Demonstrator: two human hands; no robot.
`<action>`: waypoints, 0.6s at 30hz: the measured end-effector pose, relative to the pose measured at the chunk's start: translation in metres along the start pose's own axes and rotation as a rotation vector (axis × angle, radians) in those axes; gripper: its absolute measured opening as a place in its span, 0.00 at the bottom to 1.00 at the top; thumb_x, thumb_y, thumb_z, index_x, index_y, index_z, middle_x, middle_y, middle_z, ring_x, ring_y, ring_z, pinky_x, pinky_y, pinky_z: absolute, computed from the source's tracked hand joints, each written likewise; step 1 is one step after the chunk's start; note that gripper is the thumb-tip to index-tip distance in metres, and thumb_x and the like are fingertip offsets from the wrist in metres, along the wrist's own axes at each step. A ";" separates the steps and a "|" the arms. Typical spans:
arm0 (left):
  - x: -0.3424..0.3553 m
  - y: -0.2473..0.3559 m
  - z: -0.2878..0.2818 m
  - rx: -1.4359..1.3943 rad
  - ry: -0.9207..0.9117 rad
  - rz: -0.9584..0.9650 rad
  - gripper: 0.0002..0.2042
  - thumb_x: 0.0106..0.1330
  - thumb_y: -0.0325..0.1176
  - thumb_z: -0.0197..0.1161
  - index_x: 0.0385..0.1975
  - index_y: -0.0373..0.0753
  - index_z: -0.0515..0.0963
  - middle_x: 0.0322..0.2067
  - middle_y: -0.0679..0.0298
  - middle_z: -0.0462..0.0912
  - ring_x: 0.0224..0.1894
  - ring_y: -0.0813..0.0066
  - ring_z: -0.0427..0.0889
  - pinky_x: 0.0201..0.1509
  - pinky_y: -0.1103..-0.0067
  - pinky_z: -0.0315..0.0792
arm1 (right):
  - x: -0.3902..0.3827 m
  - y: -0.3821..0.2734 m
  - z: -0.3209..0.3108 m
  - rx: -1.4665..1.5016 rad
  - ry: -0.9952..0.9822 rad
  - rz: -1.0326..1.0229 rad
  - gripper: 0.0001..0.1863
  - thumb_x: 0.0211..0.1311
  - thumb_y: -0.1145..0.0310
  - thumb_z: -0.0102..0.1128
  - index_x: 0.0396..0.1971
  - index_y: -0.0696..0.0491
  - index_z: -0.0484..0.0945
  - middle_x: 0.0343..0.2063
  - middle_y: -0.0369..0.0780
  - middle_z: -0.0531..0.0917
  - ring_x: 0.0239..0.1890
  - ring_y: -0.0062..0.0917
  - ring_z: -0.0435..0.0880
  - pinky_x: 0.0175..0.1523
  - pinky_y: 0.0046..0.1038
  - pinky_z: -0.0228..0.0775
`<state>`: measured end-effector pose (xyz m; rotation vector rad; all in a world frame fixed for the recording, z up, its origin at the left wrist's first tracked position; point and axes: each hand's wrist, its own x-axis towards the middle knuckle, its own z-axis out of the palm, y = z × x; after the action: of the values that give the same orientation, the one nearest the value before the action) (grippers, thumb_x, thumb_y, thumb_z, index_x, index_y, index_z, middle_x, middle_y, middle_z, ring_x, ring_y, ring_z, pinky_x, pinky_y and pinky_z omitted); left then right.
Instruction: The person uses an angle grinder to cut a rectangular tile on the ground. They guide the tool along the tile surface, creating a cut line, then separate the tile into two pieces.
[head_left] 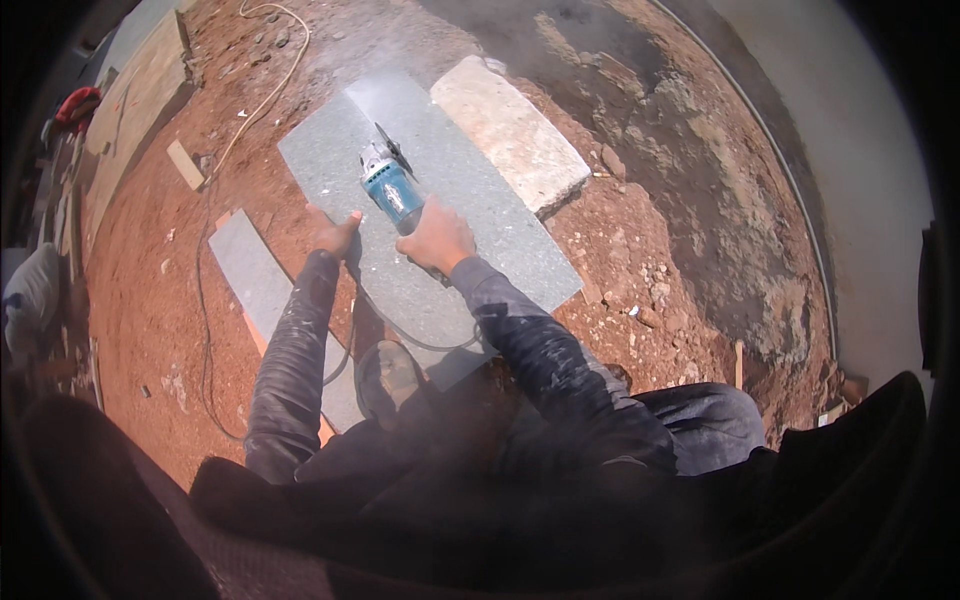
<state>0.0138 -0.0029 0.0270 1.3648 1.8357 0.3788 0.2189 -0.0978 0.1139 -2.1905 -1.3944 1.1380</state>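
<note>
My right hand [440, 238] is wrapped round the body of a teal angle grinder [393, 193]. The grinder's thin disc [393, 146] stands edge-on at the far end of the tool, over a large grey stone slab [470, 215]. Pale dust spreads from the disc across the slab's far part. At the slab's left edge my left hand [335, 232] grips the stone, thumb on top; its other fingers are partly hidden. A dark cord [425, 346] runs from the grinder's rear across the slab's near part.
A rough whitish stone block [515, 135] lies right of the slab. On the left are a narrow grey slab [250, 262], a wood offcut [185, 165] and a pale cable [285, 75] on red soil. My shoe [390, 378] is by the slab's near edge. A wall [840, 130] rises at right.
</note>
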 end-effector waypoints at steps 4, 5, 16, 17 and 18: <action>0.005 -0.006 -0.001 0.051 0.026 0.010 0.60 0.57 0.51 0.72 0.73 0.29 0.30 0.72 0.36 0.49 0.74 0.48 0.55 0.75 0.70 0.53 | 0.000 0.002 0.003 -0.014 -0.003 -0.013 0.40 0.43 0.58 0.70 0.57 0.63 0.66 0.47 0.57 0.81 0.53 0.51 0.81 0.58 0.43 0.74; 0.010 -0.013 0.000 0.067 0.044 0.023 0.60 0.57 0.51 0.72 0.73 0.30 0.30 0.72 0.36 0.49 0.74 0.48 0.54 0.75 0.70 0.53 | -0.001 0.002 0.004 -0.020 -0.007 -0.017 0.41 0.43 0.58 0.70 0.57 0.63 0.66 0.47 0.57 0.81 0.53 0.52 0.81 0.58 0.43 0.74; 0.003 -0.001 0.000 0.083 0.008 -0.038 0.60 0.57 0.53 0.72 0.74 0.34 0.30 0.72 0.38 0.48 0.73 0.46 0.56 0.71 0.66 0.61 | -0.004 0.010 0.004 -0.019 0.000 -0.016 0.39 0.43 0.59 0.70 0.55 0.63 0.67 0.46 0.58 0.81 0.51 0.52 0.82 0.57 0.43 0.74; -0.001 0.004 -0.001 0.083 -0.006 -0.057 0.60 0.57 0.53 0.72 0.74 0.35 0.29 0.72 0.38 0.49 0.72 0.45 0.57 0.70 0.65 0.63 | -0.005 0.010 0.004 -0.020 0.002 -0.014 0.39 0.43 0.59 0.69 0.55 0.63 0.67 0.46 0.58 0.81 0.51 0.52 0.82 0.57 0.43 0.74; -0.003 0.007 -0.003 0.074 -0.015 -0.066 0.60 0.57 0.52 0.72 0.74 0.35 0.29 0.72 0.38 0.49 0.72 0.45 0.58 0.70 0.65 0.64 | -0.005 0.011 0.004 -0.018 0.003 -0.017 0.39 0.43 0.59 0.69 0.55 0.63 0.67 0.46 0.58 0.81 0.51 0.52 0.82 0.57 0.43 0.74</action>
<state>0.0162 -0.0026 0.0345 1.3489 1.8938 0.2672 0.2216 -0.1078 0.1073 -2.1872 -1.4247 1.1197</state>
